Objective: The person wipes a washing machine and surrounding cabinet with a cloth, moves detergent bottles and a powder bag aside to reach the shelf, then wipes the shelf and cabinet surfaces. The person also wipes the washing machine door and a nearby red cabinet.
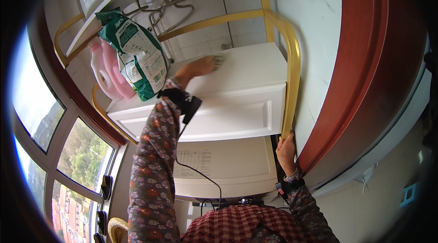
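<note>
My left hand (200, 66) reaches over the top of a white cabinet (236, 63), palm down. Under its fingers is a green-and-white striped cloth (218, 61), blurred and mostly covered, against the cabinet top. To the left of that hand a green and white plastic bag (140, 54) leans beside a pink bottle (118, 71) and a paler pink bottle with a handle (102, 71). Lower right, my right hand (286, 148) has its fingers around the lower end of the gold metal frame post (291, 106), next to the cabinet's right edge.
A white shelf (102, 6) overhangs the bag and bottles. Braided hoses (167, 3) and a tap are at the back wall. Gold rails (219, 20) cross behind the cabinet. A beige appliance (226, 160) stands below it. Windows are at left, a red-brown door frame (359, 54) at right.
</note>
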`<state>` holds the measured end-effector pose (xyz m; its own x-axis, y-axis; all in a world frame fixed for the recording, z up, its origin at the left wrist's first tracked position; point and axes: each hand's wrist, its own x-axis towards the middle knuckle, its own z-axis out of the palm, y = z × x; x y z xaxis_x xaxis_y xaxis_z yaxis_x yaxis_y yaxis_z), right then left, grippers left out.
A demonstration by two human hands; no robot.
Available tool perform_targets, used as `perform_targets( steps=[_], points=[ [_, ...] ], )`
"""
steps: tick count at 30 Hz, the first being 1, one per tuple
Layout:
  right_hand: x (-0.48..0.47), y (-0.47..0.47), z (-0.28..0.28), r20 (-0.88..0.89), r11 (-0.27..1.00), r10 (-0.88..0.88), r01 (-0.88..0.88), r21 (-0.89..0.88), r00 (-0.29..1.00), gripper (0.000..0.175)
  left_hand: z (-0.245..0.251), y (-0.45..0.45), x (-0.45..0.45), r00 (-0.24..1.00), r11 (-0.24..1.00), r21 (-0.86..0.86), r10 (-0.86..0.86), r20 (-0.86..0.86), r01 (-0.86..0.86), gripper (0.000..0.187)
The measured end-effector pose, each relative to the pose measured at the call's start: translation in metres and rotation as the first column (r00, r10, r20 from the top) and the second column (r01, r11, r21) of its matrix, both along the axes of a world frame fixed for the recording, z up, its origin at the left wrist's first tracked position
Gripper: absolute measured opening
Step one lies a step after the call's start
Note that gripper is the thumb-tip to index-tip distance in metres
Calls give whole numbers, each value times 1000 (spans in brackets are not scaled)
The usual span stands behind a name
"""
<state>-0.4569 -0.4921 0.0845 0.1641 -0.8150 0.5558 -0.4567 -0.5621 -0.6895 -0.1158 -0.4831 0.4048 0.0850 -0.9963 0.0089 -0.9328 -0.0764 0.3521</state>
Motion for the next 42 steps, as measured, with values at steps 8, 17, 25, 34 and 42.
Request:
perform_targets(
  steps=[8,17,25,34,42],
  points=[
    [-1,1,2,-4,996,37,-36,81,999,41,0,29,-159,916,886,-257,-400,1,387,40],
    [1,-3,-8,-70,998,-16,20,56,997,34,-143,224,-132,823,962,-241,-236,-517,124,44],
    [1,-7,-11,-79,996,13,-6,90,997,27,-375,355,28,687,601,-356,698,-201,-716,36],
    [4,-7,-14,-82,997,-70,73,38,994,27,-416,213,-111,987,928,-358,54,-150,-105,45],
    [-6,20,-28,24,998,64,-63,-30,998,43,-407,214,-155,923,892,-330,-365,-120,310,56]
  ],
)
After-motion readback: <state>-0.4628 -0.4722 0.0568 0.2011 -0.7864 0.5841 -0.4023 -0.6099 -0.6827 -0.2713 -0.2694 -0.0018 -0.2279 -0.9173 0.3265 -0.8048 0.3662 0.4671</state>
